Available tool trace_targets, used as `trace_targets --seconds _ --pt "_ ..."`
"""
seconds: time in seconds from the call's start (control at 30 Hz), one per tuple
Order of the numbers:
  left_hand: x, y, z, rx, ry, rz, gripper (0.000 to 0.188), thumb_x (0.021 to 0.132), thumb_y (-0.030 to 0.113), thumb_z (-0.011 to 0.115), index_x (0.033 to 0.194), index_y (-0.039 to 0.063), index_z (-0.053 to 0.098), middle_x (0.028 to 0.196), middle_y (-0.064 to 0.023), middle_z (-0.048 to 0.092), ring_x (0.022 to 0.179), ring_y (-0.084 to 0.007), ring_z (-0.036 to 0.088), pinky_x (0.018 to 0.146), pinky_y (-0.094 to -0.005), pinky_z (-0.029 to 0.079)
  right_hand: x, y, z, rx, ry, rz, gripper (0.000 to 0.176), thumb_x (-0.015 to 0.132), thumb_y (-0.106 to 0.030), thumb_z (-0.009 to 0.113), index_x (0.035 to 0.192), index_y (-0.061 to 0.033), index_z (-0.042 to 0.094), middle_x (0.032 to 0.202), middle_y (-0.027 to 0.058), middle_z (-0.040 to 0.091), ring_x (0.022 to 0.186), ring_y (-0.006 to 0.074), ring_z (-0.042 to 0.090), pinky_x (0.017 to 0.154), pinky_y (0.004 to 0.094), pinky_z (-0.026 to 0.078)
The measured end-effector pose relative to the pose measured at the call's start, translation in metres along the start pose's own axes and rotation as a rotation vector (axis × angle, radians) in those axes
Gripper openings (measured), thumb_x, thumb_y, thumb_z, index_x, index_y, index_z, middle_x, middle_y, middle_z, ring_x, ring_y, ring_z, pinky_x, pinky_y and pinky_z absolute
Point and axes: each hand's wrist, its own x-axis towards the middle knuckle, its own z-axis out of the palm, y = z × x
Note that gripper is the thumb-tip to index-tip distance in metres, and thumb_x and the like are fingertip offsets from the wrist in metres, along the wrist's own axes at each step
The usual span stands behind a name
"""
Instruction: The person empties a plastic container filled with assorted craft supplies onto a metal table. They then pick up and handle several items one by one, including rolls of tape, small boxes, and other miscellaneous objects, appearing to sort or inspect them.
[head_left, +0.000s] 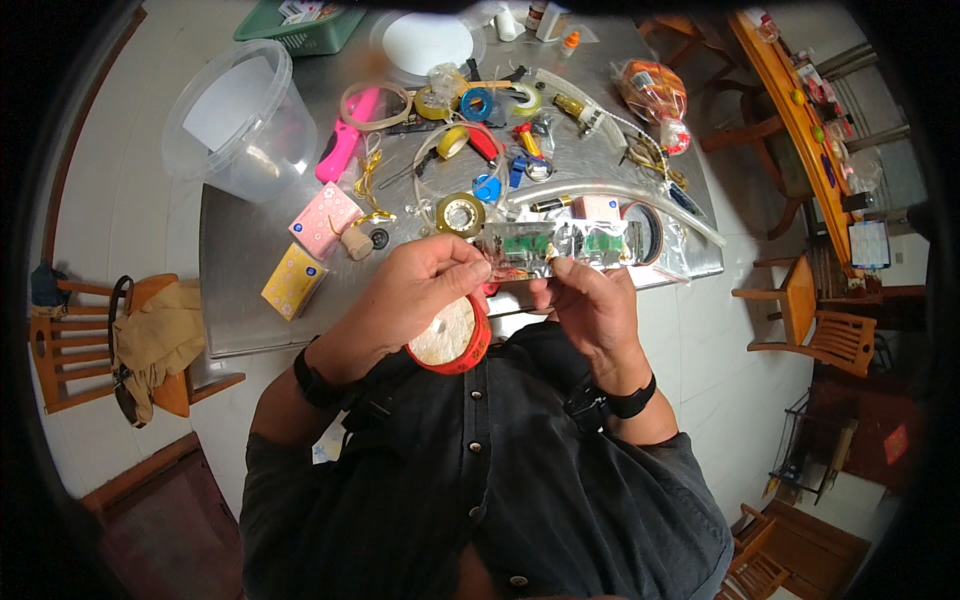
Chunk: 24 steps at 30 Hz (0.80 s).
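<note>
My left hand (424, 289) grips the left end of a glossy plastic strip (559, 244) with green and dark printing, pinched between thumb and fingers. My right hand (596, 307) holds the strip's lower edge under its thumb. Below my left hand is a round red-sided roll (448, 337) with a pale, wrinkled face; the fingers partly hide it, and I cannot tell how firmly they hold it. Just beyond the strip lie a brown tape roll (460, 215), a small pink box (596, 208) and a dark ring-shaped roll (646, 232).
A metal table (247, 300) carries a clear plastic bucket (247, 127), a pink-handled tool (349, 131), pink (326, 217) and yellow (294, 281) flowered boxes, a cork (357, 244), clear hose (622, 193) and bagged food (651, 94). Wooden chairs (817, 337) stand right; another (75, 360) stands left.
</note>
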Motion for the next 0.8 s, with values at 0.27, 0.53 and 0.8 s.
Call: trace_targets --seconds 0.27,0.53,0.8 --pt "0.004 -0.012 0.003 -0.143 -0.036 -0.058 0.022 0.098 0.014 0.058 0.109 -0.004 0.064 0.091 -0.0063 0.068 0.080 -0.0107 0.064 0.071 -0.0247 0.052 -0.002 0.008 -0.001 -0.075 -0.125 -0.073 0.027 0.086 0.002 0.061 0.112 0.0052 0.055 0.091 0.0140 0.067 0.070 0.0211 0.067 0.057 0.0299 0.055" --pt "0.013 -0.037 0.003 -0.209 -0.113 0.076 0.024 0.096 0.012 0.063 0.111 -0.006 0.065 0.095 -0.0059 0.068 0.083 -0.0094 0.062 0.075 -0.0245 0.050 -0.004 0.011 0.010 -0.135 -0.058 -0.128 0.033 0.089 -0.001 0.065 0.119 0.0038 0.053 0.092 0.0151 0.067 0.071 0.0227 0.066 0.054 0.0303 0.053" --pt "0.006 -0.039 0.006 -0.154 -0.105 0.114 0.019 0.097 0.012 0.060 0.104 -0.005 0.067 0.087 -0.0070 0.069 0.079 -0.0115 0.065 0.071 -0.0264 0.051 0.005 0.019 -0.004 0.061 -0.230 0.039 0.013 0.091 -0.013 0.069 0.092 -0.0005 0.065 0.082 0.0085 0.067 0.064 0.0140 0.061 0.056 0.0257 0.049"
